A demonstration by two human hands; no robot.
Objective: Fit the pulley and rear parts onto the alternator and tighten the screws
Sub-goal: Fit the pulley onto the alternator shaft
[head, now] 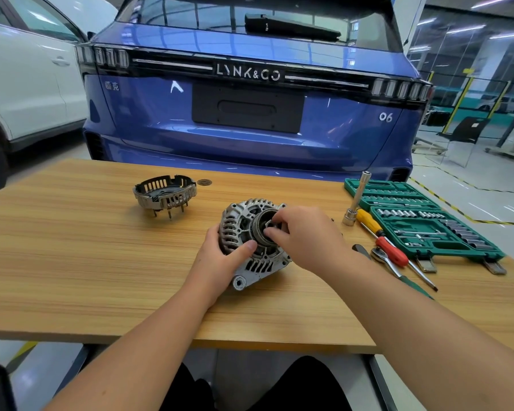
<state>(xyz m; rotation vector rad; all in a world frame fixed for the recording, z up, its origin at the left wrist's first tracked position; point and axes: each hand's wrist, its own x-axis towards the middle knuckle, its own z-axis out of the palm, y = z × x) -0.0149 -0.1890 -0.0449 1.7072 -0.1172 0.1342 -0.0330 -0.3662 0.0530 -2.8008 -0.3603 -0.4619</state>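
Left hand point(220, 256) grips alternator point(254, 241), right hand point(304, 235) fingers point(272, 232) pinch pulley point(263, 228); nut could cross-thread if started crooked.

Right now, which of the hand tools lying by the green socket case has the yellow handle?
The yellow-handled screwdriver, the farthest back of the three, its handle beside the upright chrome socket extension. The red-handled screwdriver and chrome ratchet lie nearer the table's front edge.

On the table point(101, 262), the left hand point(220, 259) steadies the alternator point(250, 241) while right-hand fingers point(275, 232) pinch its pulley point(261, 225).
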